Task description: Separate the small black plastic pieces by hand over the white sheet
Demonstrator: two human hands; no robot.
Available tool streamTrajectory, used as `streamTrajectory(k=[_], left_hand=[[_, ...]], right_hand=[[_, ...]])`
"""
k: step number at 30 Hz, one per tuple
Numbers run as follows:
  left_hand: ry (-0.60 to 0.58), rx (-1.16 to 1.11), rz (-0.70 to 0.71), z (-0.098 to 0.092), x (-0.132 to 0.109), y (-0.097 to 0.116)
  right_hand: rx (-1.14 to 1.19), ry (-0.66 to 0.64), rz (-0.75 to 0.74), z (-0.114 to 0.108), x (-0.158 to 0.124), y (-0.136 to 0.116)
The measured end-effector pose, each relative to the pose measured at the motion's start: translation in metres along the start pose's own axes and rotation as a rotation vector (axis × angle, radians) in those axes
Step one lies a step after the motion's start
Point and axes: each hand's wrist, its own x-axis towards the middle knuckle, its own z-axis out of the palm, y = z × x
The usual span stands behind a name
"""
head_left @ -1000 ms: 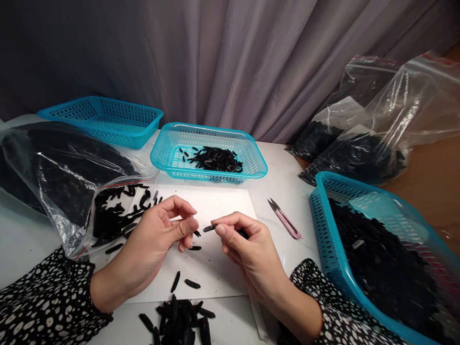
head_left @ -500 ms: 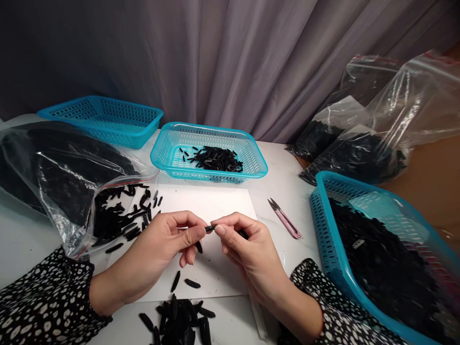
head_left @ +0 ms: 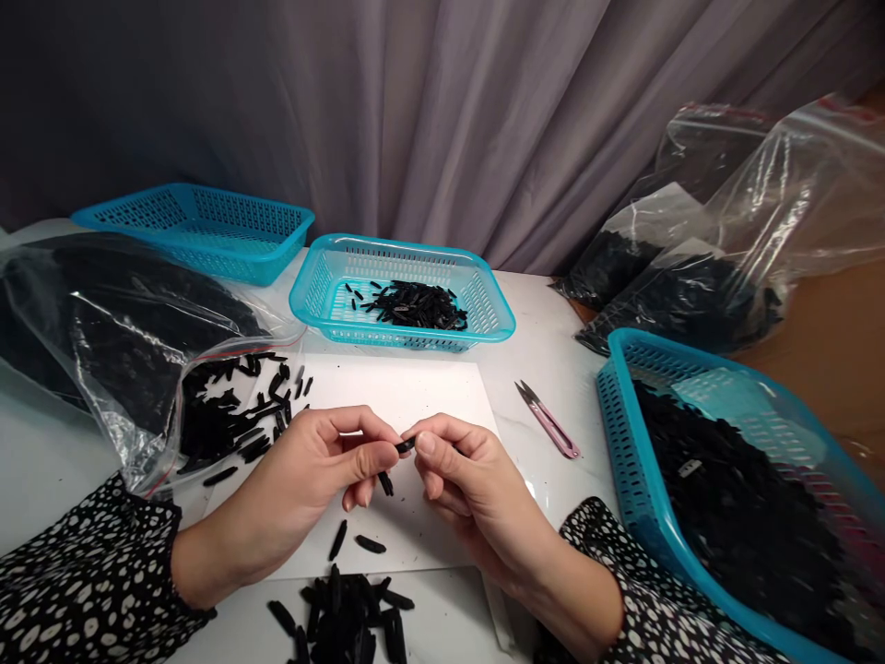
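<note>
A small black elongated piece [head_left: 406, 445] is pinched between the fingertips of both hands, above a white board [head_left: 415, 387]. My left hand [head_left: 338, 461] grips its left end with thumb and forefinger; another dark piece [head_left: 385, 482] shows just below those fingers. My right hand [head_left: 460, 470] has thumb and forefinger closed on the right end. Two loose black pieces [head_left: 371, 544] lie on the board below my hands, and a pile of similar pieces [head_left: 349, 618] is at the near edge.
A blue basket [head_left: 401, 339] with black pieces stands behind the board, another blue basket [head_left: 277, 267] at back left. Pink thread snips [head_left: 548, 421] lie right of the board. A fuller blue basket [head_left: 640, 498] and plastic bags [head_left: 698, 286] are at right; an open zip bag [head_left: 131, 341] spills pieces at left.
The small piece between my fingertips has turned and dropped slightly. The dark object seen within my right hand's fingers no longer shows. Both hands stay in nearly the same place.
</note>
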Motion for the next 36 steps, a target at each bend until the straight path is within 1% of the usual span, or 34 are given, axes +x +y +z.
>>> streamTrajectory(k=[9, 15, 19, 22, 24, 26, 28, 31, 34, 36], left_hand=[[-0.001, -0.006, 0.0, -0.0016, -0.0002, -0.0007], [-0.022, -0.061, -0.047, 0.0011, -0.0019, 0.0029], [-0.033, -0.045, -0.076, 0.0022, -0.003, 0.0043], [0.016, -0.036, -0.072, 0.0016, -0.0019, 0.0032], [0.093, -0.042, -0.058, 0.0013, -0.0001, 0.0024], [0.162, -0.054, -0.035, 0.0015, 0.0014, 0.0022], [0.2, -0.058, -0.006, 0.0022, 0.002, 0.0028], [0.209, -0.056, 0.03, 0.0035, 0.0014, 0.0039], [0.185, -0.067, 0.038, 0.0036, 0.0012, 0.0034], [0.164, -0.08, 0.038, 0.003, 0.0015, 0.0022]], right_hand=[[0.064, -0.022, 0.042, 0.002, -0.0021, -0.0017], [0.07, -0.002, 0.035, 0.0015, -0.0009, 0.0005], [0.069, 0.013, 0.035, 0.001, 0.001, 0.0018], [0.107, 0.029, -0.018, 0.0004, 0.0018, 0.0011], [0.154, 0.021, -0.074, 0.0002, 0.0017, 0.0004], [0.157, 0.002, -0.092, 0.0006, 0.0012, 0.0007], [0.073, -0.009, -0.06, 0.0017, 0.0006, 0.0024], [-0.13, -0.021, -0.037, 0.004, -0.0002, 0.0062], [-0.298, 0.005, -0.115, 0.006, -0.0014, 0.0081], [-0.357, 0.04, -0.153, 0.0068, -0.0026, 0.0079]])
